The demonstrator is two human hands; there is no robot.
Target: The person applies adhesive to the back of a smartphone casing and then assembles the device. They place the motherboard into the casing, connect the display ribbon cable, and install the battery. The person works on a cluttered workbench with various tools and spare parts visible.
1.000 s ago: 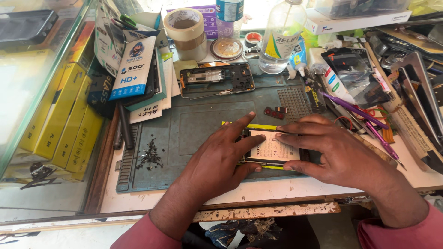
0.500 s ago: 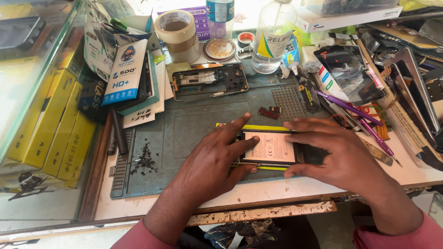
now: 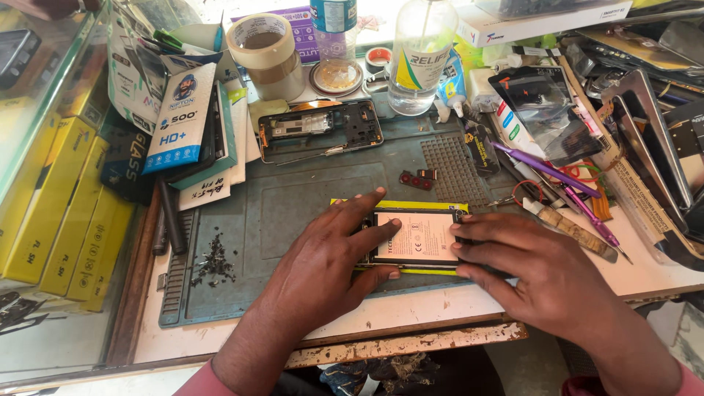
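I've got both hands, left [image 3: 323, 268] and right [image 3: 539, 268], flat and open, pressing the opened phone [image 3: 418, 238]. It's pale inside, lying on yellow strips [image 3: 411, 205]. Phone frame [image 3: 319, 130] and tweezers [image 3: 312, 154] sit behind it.

Two bare forearms reach in from the lower edge, angled toward each other. The left hand [image 3: 323, 264] lies palm down, fingers [image 3: 367, 204] spread flat and pointing right, thumb stretched out below them. The right hand [image 3: 535, 271] lies palm down, its fingers [image 3: 477, 236] extended leftward, tips facing the left hand's.
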